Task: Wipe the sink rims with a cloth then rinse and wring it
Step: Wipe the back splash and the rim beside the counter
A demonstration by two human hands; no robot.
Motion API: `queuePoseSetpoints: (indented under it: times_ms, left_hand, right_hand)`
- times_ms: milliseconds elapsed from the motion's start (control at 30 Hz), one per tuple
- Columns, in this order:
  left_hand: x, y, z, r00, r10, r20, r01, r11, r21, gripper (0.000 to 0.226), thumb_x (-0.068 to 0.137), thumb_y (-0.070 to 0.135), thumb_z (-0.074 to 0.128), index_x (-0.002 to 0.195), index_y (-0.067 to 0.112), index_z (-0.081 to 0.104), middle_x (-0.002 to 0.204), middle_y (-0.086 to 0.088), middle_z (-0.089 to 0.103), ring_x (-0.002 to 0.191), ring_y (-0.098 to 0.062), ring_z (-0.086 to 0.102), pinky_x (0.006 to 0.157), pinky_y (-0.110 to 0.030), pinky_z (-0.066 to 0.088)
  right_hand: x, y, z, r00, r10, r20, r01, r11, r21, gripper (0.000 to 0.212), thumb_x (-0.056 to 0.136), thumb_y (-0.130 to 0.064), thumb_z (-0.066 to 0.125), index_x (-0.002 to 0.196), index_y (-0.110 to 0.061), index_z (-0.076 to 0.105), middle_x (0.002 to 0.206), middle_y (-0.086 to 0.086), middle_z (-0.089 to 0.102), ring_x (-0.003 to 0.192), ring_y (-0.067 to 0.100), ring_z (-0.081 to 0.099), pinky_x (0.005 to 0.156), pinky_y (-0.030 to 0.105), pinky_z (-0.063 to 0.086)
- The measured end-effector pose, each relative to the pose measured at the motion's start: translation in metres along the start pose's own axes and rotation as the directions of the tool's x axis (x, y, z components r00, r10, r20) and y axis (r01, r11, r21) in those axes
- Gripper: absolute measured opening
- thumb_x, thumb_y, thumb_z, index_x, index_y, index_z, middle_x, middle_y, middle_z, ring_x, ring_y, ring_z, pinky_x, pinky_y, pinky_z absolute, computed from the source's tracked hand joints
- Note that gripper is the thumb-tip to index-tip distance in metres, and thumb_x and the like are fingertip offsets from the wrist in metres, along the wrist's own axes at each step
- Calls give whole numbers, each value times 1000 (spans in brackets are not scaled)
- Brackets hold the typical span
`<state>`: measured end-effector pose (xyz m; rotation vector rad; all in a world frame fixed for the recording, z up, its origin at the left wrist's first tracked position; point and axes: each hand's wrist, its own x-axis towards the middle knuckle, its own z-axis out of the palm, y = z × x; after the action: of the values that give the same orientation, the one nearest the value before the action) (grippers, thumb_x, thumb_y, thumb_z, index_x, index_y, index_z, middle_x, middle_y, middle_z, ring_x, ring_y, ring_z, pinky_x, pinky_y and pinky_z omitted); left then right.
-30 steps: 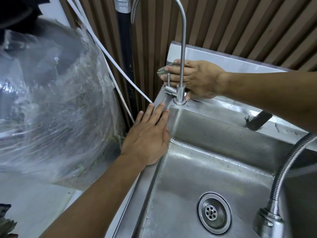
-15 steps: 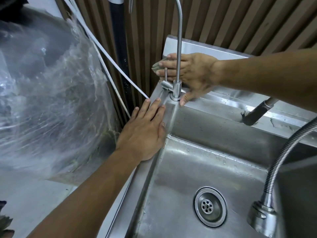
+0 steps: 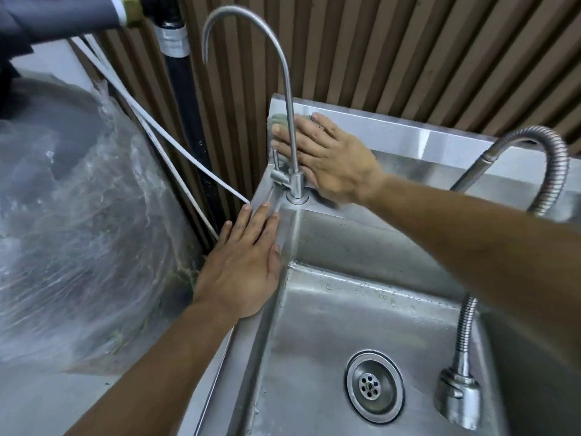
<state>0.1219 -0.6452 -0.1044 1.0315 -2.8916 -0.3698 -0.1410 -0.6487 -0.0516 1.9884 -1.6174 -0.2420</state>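
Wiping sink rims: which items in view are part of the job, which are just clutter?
In use:
cloth, under right hand
sink rim
left hand, flat on the rim
gooseneck tap

Lying about:
plastic-wrapped bundle
white tube
black pipe
spray hose

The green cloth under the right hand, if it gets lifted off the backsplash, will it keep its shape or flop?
Probably flop: the cloth lies thin and flat under the right hand. Likely damp and a bit clingy too, given droplets on the sink.

Left hand [image 3: 242, 272], right hand [image 3: 333, 158]: bare, no rings; both forearms bare, no sleeves visible.
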Motion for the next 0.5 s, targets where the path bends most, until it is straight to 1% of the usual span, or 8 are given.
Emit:
queuePoseSetpoints:
  times_ms: [100, 200, 267, 333, 367, 400, 467, 500]
  left_hand:
    - [3, -2, 0, 1000, 6, -2, -6, 1000, 10, 69, 98, 45, 1, 164, 26, 3, 171, 12, -12, 157, -13, -17, 126, -36, -8]
    - [2, -1, 3, 1000, 24, -20, -24, 1000, 5, 70, 98, 45, 3, 164, 24, 11, 172, 8, -2, 158, -17, -8, 127, -39, -4]
    - [2, -1, 1, 997, 46, -68, -47, 999, 0, 71, 96, 44, 10, 160, 19, 29, 170, -1, 19, 157, -25, 11, 128, -45, 9]
    - [12, -2, -4, 987, 115, -108, -110, 993, 52, 62, 92, 40, 25, 141, 12, 50, 151, -10, 44, 142, -34, 38, 121, -53, 28]
    - [20, -3, -4, 982, 146, -116, -138, 987, 81, 55, 90, 38, 30, 131, 10, 55, 139, -12, 50, 132, -35, 45, 115, -53, 33]
    - [27, -3, -4, 978, 170, -121, -158, 982, 102, 53, 90, 37, 32, 128, 9, 55, 134, -12, 50, 127, -35, 48, 112, -52, 35]
    - [37, -1, -3, 981, 170, -88, -161, 981, 106, 64, 94, 42, 25, 144, 9, 47, 149, -10, 43, 141, -34, 39, 118, -51, 30]
    - [39, -1, -1, 986, 154, -62, -146, 982, 118, 71, 96, 46, 17, 155, 12, 37, 161, -6, 33, 151, -32, 27, 123, -51, 23]
  right_hand:
    - [-19, -40, 11, 917, 389, -87, -371, 913, 171, 57, 112, -34, 22, 166, -19, 11, 174, 7, 9, 161, 32, 7, 131, 49, 10]
    - [-42, -57, 12, 611, 790, -57, -741, 595, 311, 60, 112, -40, 23, 165, -16, 11, 173, 11, 8, 160, 34, 5, 131, 49, 5]
    - [-42, -64, 6, 404, 915, 18, -838, 362, 408, 64, 111, -44, 22, 165, -13, 6, 173, 13, 1, 160, 35, -2, 131, 49, 0]
    - [-25, -60, -1, 289, 955, 67, -860, 228, 457, 68, 111, -46, 21, 165, -10, 1, 173, 17, -5, 159, 39, -8, 130, 51, -4]
    - [-15, -56, -3, 311, 948, 63, -852, 249, 460, 68, 111, -47, 20, 164, -9, 2, 172, 19, -5, 159, 41, -8, 129, 53, -3]
    - [-4, -56, -3, 396, 918, 33, -825, 340, 451, 68, 110, -47, 19, 165, -10, 4, 172, 20, -3, 159, 42, -6, 129, 54, -1]
    - [8, -63, 3, 638, 768, -59, -702, 612, 365, 63, 110, -45, 16, 165, -15, 9, 173, 15, 4, 160, 39, 0, 130, 52, 3]
    - [7, -63, 7, 706, 703, -81, -647, 688, 330, 60, 111, -43, 16, 165, -18, 11, 174, 12, 6, 160, 36, 2, 130, 50, 5]
